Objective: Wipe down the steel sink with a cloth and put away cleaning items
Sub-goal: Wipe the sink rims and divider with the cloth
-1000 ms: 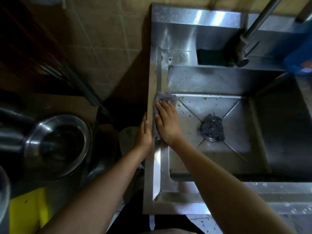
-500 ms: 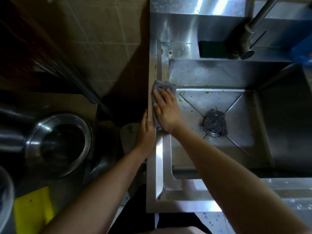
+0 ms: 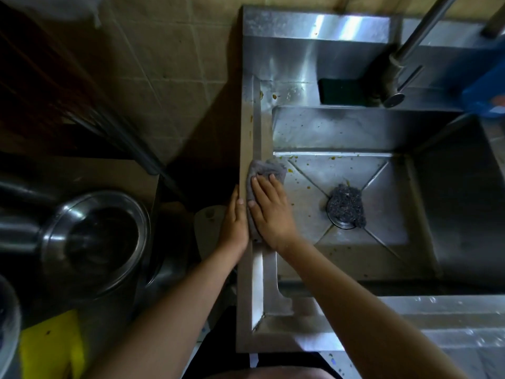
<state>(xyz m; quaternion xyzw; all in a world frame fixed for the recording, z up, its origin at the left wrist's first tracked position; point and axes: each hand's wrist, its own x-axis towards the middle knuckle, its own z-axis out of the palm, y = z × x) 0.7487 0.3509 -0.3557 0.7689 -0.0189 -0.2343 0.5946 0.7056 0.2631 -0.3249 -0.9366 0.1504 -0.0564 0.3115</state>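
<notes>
The steel sink (image 3: 341, 127) fills the right half of the head view, its basin speckled with yellow-brown food bits. My right hand (image 3: 269, 209) lies flat on a grey cloth (image 3: 266, 167), pressing it onto the sink's left rim. Right beside it my left hand (image 3: 235, 222) rests against the outer left edge of the sink, fingers together and holding nothing. A dark steel-wool scrubber (image 3: 346, 207) sits over the drain. A dark green sponge (image 3: 343, 91) lies on the back ledge by the faucet (image 3: 396, 75).
A blue container (image 3: 486, 91) stands at the sink's back right. Left of the sink are large steel pots (image 3: 95, 242), a yellow item (image 3: 52, 348) at the lower left, and a tiled wall (image 3: 164, 64) behind.
My right hand and the cloth have stayed at about the same spot on the left rim, with only small shifts. The left hand remains against the sink's edge. My head has moved slightly.
</notes>
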